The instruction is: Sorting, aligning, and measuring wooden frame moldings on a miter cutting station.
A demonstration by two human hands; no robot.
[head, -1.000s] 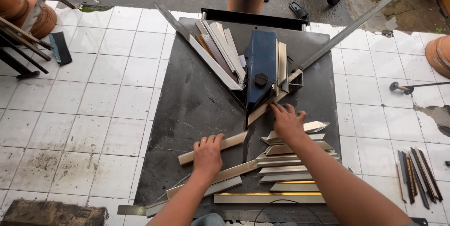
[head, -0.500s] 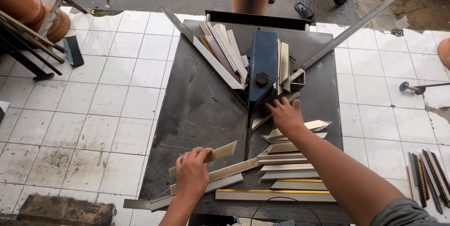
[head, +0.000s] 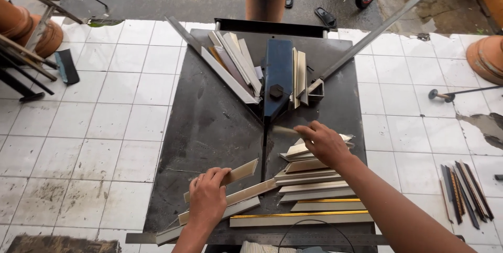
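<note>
Evidently the work in hand was sorting mitre-cut lengths of frame moulding on the dark metal table (head: 209, 127). The left hand (head: 208, 196) lay flat on a short cream strip (head: 230, 176), fingers pressing its top, not wrapped around it; whether it truly gripped the strip I could not tell. Just below that hand lay two longer cream strips (head: 246, 194), angled like the first. The right hand (head: 322, 143) rested, fingers curled, on the top piece of a stack of mouldings (head: 314, 185), which stepped down toward the person and ended in a gold-edged length (head: 298, 217). By my judgement, any next move would call for a firm pinch on the short strip, since its ends were cut to sharp slanted points. The strips looked smooth, pale and rigid, with profiled faces. Beyond the right hand stood a blue cutter (head: 277, 74) on the scuffed table, flanked by more pale offcuts (head: 236, 67). White floor tiles (head: 105, 127) surrounded everything.
</note>
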